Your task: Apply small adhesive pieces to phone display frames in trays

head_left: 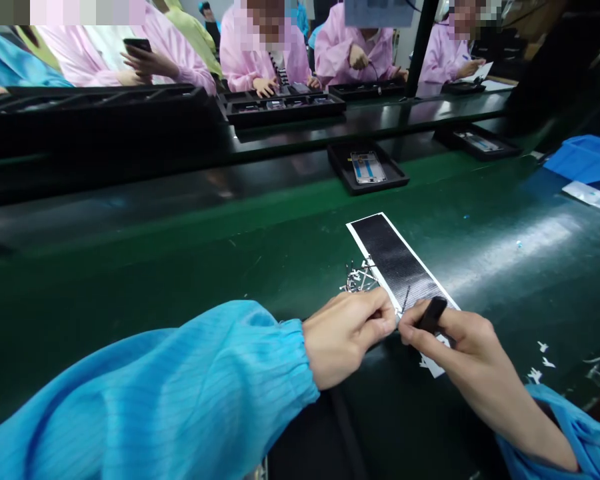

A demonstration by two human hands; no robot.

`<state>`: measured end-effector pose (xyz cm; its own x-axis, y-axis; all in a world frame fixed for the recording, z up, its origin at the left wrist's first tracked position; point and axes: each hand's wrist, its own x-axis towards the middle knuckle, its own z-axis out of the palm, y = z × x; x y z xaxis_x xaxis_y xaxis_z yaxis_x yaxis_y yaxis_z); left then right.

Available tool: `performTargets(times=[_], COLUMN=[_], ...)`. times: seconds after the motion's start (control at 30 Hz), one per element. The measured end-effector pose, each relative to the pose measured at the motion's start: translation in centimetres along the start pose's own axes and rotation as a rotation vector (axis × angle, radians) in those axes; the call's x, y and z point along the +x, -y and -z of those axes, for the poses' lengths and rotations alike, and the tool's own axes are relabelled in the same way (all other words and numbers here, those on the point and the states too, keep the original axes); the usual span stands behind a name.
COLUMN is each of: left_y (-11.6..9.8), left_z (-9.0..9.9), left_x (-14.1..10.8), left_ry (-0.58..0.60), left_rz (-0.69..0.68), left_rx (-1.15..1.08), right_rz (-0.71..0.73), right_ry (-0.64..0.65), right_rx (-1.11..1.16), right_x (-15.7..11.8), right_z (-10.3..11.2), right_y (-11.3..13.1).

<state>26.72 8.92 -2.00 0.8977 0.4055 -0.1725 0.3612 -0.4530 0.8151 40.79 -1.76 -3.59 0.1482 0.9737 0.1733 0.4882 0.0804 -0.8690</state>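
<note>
My left hand (pixel 353 333) is closed in a pinch, its fingertips close to those of my right hand. What it pinches, if anything, is too small to name. My right hand (pixel 457 340) is closed around a short black tool (pixel 434 313) with a flat, blunt end; its tip is hidden by the fingers. Between the two hands a thin dark strip (pixel 406 300) sticks up. Beneath and behind them lies a white-edged sheet (pixel 400 257) covered with rows of narrow black strips. Beside its left edge is a small heap of black and white strips (pixel 359 277).
White scraps (pixel 545 360) lie at the right on the green table (pixel 260 267). Farther back are a black tray (pixel 400 181) with a metal phone frame, another black tray (pixel 505 155) and a blue bin (pixel 580 159). Several people in pink coats sit across the line.
</note>
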Motion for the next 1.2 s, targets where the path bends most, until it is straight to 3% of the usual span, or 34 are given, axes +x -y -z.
performTargets(times=[0.07, 0.2, 0.27, 0.5, 0.87, 0.97, 1.1, 1.2], left_y=[0.4, 1.2, 1.2, 0.3, 1.1, 0.6, 0.7, 1.3], left_z=[0.1, 0.1, 0.2, -0.1, -0.4, -0.4, -0.3, 0.0], left_x=[-0.2, -0.7, -0.9, -1.2, -1.1, -1.6, -1.6, -1.4], left_ry=[0.001, -0.066, -0.119, -0.232, -0.289, -0.277, -0.215, -0.233], left_rz=[0.017, 0.071, 0.090, 0.038, -0.104, -0.164, -0.175, -0.088], left_rx=[0.052, 0.223, 0.297, 0.376, 0.090, 0.066, 0.261, 0.435], right_rz=[0.102, 0.469, 0.536, 0.358, 0.214, 0.183, 0.121, 0.090], right_ry=[-0.040, -0.160, -0.188, -0.115, -0.175, -0.091, 0.093, 0.068], right_rx=[-0.121, -0.521, -0.622, -0.395, -0.274, -0.257, -0.174, -0.205], right_x=[-0.1, -0.3, -0.3, -0.7, -1.0, -0.9, -0.9, -1.0], right_z=[-0.2, -1.0, -1.3, -0.5, 0.8, 0.8, 0.8, 0.8], right_y=[0.0, -0.5, -0.7, -0.1, 0.3, 0.7, 0.9, 0.5])
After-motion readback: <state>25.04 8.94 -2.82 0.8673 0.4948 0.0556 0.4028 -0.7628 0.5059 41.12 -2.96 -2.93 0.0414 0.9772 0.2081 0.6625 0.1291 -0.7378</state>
